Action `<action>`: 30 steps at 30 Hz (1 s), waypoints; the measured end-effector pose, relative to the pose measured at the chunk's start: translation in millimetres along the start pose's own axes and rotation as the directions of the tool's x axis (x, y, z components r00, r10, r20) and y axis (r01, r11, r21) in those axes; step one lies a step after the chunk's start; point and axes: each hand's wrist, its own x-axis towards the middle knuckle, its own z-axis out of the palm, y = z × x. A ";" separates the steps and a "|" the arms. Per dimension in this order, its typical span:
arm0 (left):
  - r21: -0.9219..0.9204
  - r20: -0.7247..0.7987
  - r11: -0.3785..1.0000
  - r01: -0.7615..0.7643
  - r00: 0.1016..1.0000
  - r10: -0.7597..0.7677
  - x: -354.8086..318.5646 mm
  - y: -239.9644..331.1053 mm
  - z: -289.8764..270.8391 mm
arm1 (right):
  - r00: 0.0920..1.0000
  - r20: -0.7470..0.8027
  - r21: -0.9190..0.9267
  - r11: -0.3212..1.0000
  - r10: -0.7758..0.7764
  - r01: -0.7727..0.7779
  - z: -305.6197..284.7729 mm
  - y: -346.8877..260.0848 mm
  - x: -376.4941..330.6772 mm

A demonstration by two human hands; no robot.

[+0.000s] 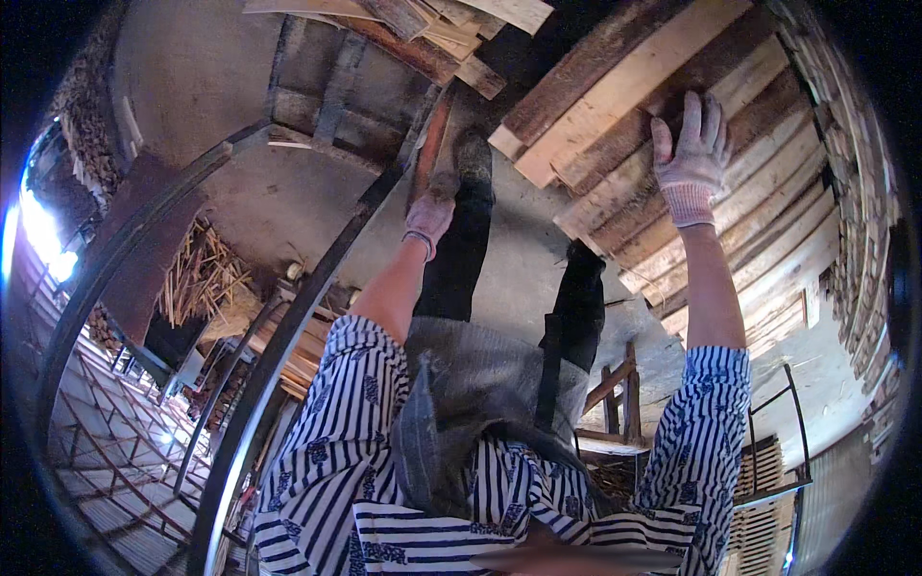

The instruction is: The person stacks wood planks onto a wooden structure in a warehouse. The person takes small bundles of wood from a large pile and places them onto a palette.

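Note:
My left hand, in a pale work glove, is closed around the near end of a narrow reddish-brown wooden strip. That strip points away from me, beside my dark trouser leg. My right hand, gloved as well, lies with fingers spread on top of a stack of planks to the right. The planks lie side by side, some pale, others brown with rough bark-like faces. Nothing is gripped in the right hand. A grey apron covers my lap.
A dark metal frame with a long bar runs along my left. More boards are heaped at the far side. A bundle of thin sticks lies at the left, and stacked wood lines the right. Concrete floor shows between.

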 end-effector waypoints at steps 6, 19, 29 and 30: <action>-0.083 0.096 0.990 0.112 0.990 -0.104 149.0 -128.1 109.8 | 0.985 -0.116 0.183 0.973 -0.124 0.144 19.7 -10.0 6.8; 0.140 -0.235 0.946 0.294 0.938 -0.257 206.2 -65.1 91.3 | 0.979 0.014 0.071 0.976 -0.205 0.204 7.6 -11.5 13.8; -0.370 0.070 0.862 0.347 0.936 -0.346 9.6 -90.0 75.9 | 0.992 -0.070 0.121 0.986 -0.103 0.111 3.9 -8.1 13.8; -0.345 0.081 0.853 0.392 0.918 -0.389 -24.4 -72.3 53.7 | 0.996 -0.005 0.087 0.992 -0.090 0.090 -0.5 -7.9 13.7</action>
